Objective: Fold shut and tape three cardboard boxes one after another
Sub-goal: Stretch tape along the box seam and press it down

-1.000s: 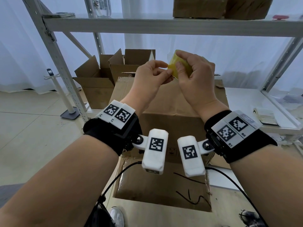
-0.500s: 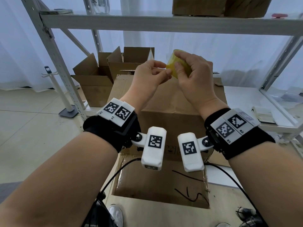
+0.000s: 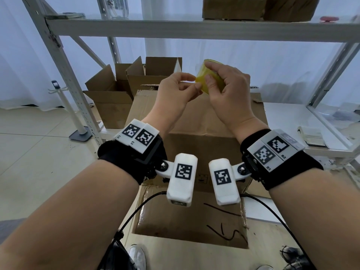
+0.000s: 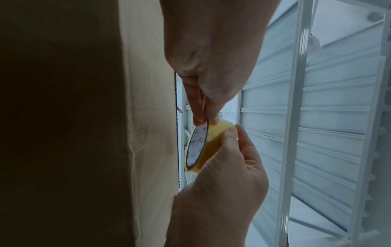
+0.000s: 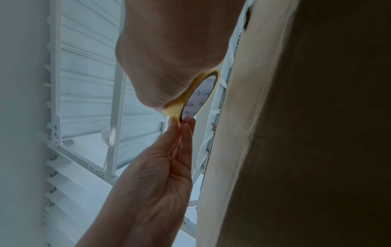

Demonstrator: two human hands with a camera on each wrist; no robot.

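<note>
I hold the yellow tape roll (image 3: 209,79) in my right hand (image 3: 228,94), fingers curled over its rim and thumb against its side. It sits in the air above the large cardboard box (image 3: 194,121) in front of me, touching nothing else. My left hand (image 3: 175,94) pinches at the roll's edge with thumb and forefinger; the left wrist view shows those fingertips (image 4: 201,117) closed on the rim, just where a loose end would lift. I cannot tell whether a free tail is up yet.

Judgement: the step in hand is finding and peeling the tape end. To do it well, I keep the right hand firm so the roll does not spin, and turn it slowly until a nail catches the seam. Then I pull the tail off straight, along the roll's own line, so it does not split into a sliver or fold back on itself.

The big box's top flap looks folded down below my hands. Two open cardboard boxes (image 3: 124,90) wait behind it, flaps up.
</note>
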